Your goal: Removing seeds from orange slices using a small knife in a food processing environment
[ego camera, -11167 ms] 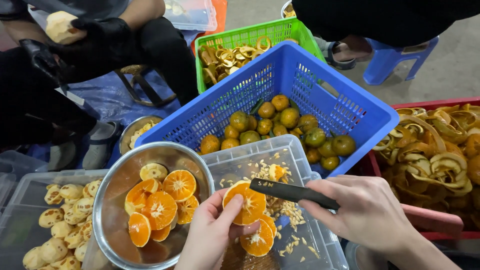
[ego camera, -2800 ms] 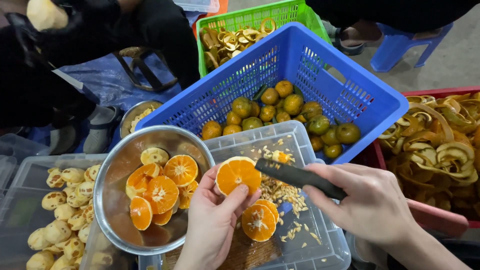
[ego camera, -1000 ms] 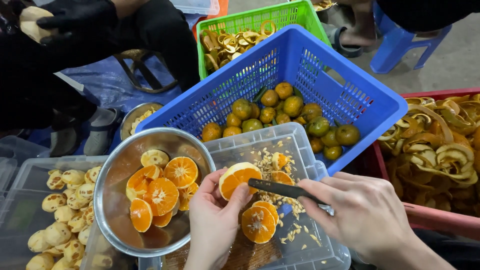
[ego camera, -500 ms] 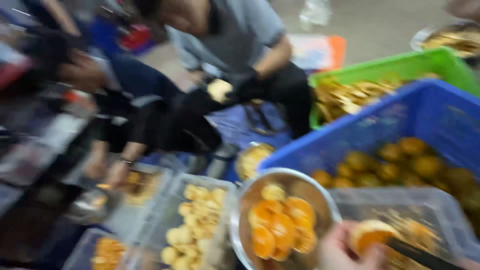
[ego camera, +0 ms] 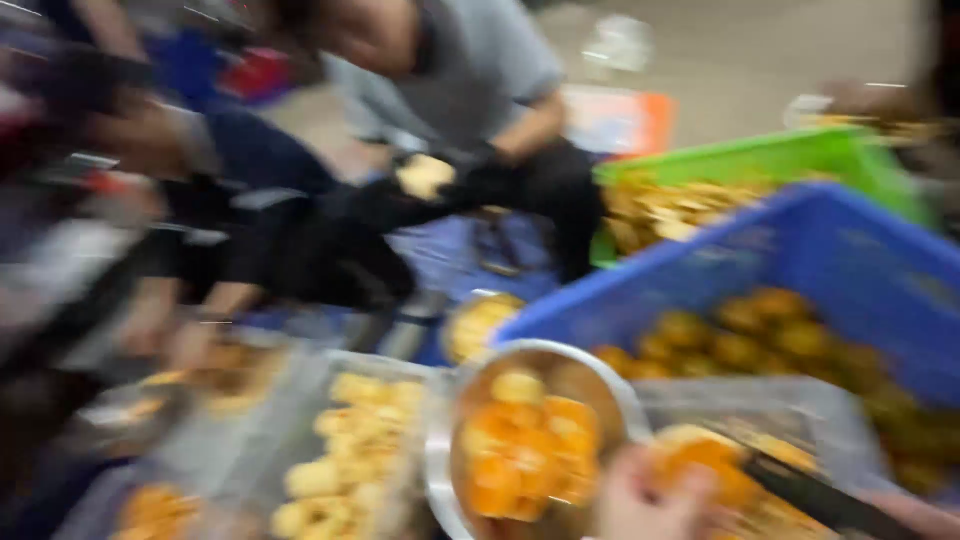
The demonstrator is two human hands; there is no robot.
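One half of a cut orange sits in the person's left hand at the frame's six o'clock edge, fingers curled around the fruit; blur hides the exact hold. A dark knife slants away toward five o'clock, and the right hand on it shows only as a sliver, so its hold cannot be told. Just left, at seven o'clock, a round metal bowl carries more orange halves. A blue plastic crate of whole fruit fills three o'clock, with a green crate behind it at one o'clock. A seated co-worker in grey is at twelve.
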